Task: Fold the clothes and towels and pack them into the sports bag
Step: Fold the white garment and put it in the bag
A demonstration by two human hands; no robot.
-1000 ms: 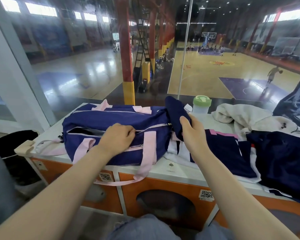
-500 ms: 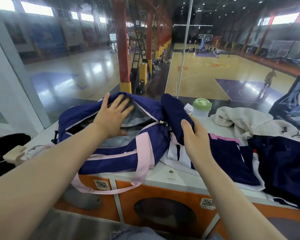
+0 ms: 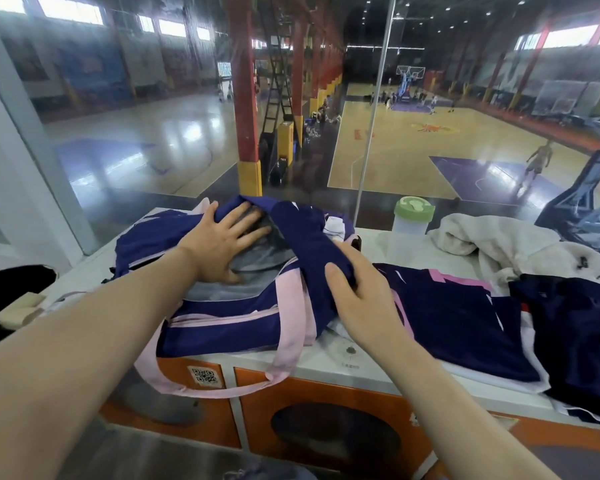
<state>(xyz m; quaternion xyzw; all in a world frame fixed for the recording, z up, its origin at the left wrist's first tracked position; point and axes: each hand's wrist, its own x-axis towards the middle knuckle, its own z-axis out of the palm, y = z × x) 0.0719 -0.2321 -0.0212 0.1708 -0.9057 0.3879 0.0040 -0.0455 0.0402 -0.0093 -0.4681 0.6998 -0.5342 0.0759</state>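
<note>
Behind glass, a basketball court stretches beyond our white countertop (image 3: 378,362). Since a second ago the navy sports bag (image 3: 222,323) has been opened: our left hand (image 3: 219,247), fingers spread, presses the flap back, baring grey lining. Our right hand (image 3: 364,299) pinches a folded navy garment (image 3: 309,247) over the mouth, ready to pack.

1. The left hand (image 3: 222,242) presses flat, fingers spread, on the grey lining inside the open sports bag (image 3: 222,327).
2. The right hand (image 3: 364,299) grips a folded navy garment (image 3: 309,244) at the bag's right end.
3. A navy jersey (image 3: 465,320), a white towel (image 3: 492,244) and a green-lidded bottle (image 3: 413,216) lie on the bench (image 3: 326,362).
</note>
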